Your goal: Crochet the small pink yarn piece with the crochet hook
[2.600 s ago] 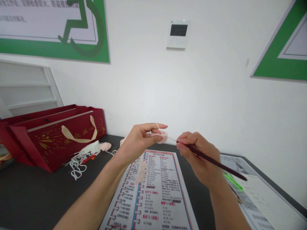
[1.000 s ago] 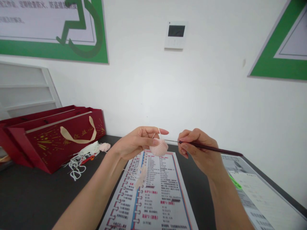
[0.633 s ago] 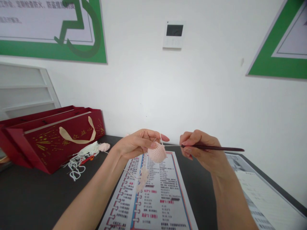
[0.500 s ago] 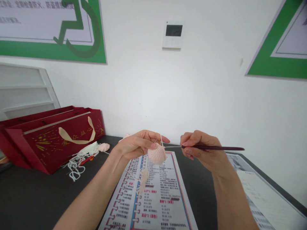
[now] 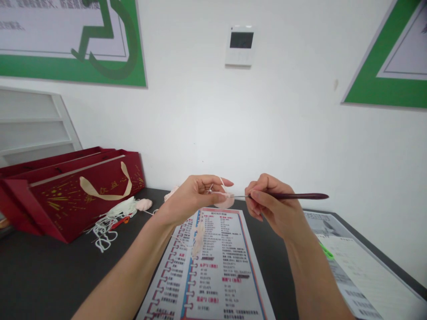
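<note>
Taking the middle of the pink crocheted piece (image 5: 226,202) as the dial's centre, much of that piece is covered by the left hand (image 5: 191,195), and the far end of the hook (image 5: 295,196) is hard to make out where it meets the work. Both forearms run off the bottom edge, the printed sheet (image 5: 230,262) at six o'clock is cut off there too, and its small print is illegible. At nine o'clock the red bag (image 5: 83,195) is cut by the left edge. Toward four o'clock a green object (image 5: 327,252) is partly hidden by the right forearm, and the papers (image 5: 370,271) run out of view.

The left hand's grip is closed, thumb and fingers pinching the piece above the tabletop (image 5: 40,271); its index finger extends toward three o'clock with a yarn strand (image 5: 223,181) over it. The right hand (image 5: 273,202), at three o'clock, grips the hook with thumb and fingertips where thin shaft meets dark handle.

The hook's long axis lies almost level, shaft pointing to nine o'clock, handle end to three, the shaft reaching the piece. Between seven and eight o'clock hangs or lies a pale yarn clump (image 5: 199,238); which of the two cannot be told.
</note>
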### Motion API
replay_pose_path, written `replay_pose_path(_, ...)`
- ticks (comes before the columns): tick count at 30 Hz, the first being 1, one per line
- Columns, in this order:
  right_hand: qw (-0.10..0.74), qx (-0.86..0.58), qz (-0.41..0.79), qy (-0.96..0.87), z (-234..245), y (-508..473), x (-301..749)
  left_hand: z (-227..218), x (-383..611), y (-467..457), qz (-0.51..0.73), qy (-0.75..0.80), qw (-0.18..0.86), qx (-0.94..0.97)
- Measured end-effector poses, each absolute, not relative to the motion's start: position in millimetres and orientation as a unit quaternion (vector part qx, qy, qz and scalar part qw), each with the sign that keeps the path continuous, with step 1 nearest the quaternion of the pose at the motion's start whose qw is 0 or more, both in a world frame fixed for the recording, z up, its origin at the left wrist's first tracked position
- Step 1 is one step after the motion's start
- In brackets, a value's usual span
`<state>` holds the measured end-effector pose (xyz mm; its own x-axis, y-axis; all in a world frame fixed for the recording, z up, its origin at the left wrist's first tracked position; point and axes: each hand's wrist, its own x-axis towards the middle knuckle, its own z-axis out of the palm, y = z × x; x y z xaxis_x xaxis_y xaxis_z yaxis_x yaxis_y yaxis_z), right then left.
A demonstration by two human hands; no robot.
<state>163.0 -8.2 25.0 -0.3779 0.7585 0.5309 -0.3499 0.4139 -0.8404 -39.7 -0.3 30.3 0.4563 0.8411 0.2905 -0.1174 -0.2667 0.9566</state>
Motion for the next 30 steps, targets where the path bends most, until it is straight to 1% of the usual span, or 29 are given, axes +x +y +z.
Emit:
replay_pose_path(4, 0.546, -0.207, 0.431, -0.688, 24, -14, 162, 30, -39, -2, 0.469, 0.281, 0.505, 0.668)
replay_pose_path(11, 0.537, -0.276, 0.301, -0.738, 24, -23, 158, 31, -34, -7, 0.486, 0.314, 0.476, 0.662)
replay_pose_path(14, 0.531, -0.299, 0.24, -0.755, 25, -28, 154, 31, -32, -8, 0.498, 0.328, 0.438, 0.673)
replay_pose_path(19, 0.504, -0.343, 0.086, -0.788, 23, -36, 141, 25, -28, -8, 0.524, 0.352, 0.336, 0.699)
replay_pose_path(22, 0.5, -0.322, 0.025, -0.803, 17, -31, 132, 22, -24, -8, 0.526, 0.352, 0.32, 0.705)
replay_pose_path(24, 0.516, -0.294, -0.006, -0.805, 12, -21, 130, 23, -24, -8, 0.528, 0.339, 0.363, 0.689)
replay_pose_path(28, 0.523, -0.181, -0.024, -0.832, 3, -3, 135, 28, -28, -3, 0.516, 0.269, 0.529, 0.618)
replay_pose_path(30, 0.533, -0.154, -0.04, -0.831, 0, 3, 138, 29, -30, -1, 0.506, 0.247, 0.578, 0.59)
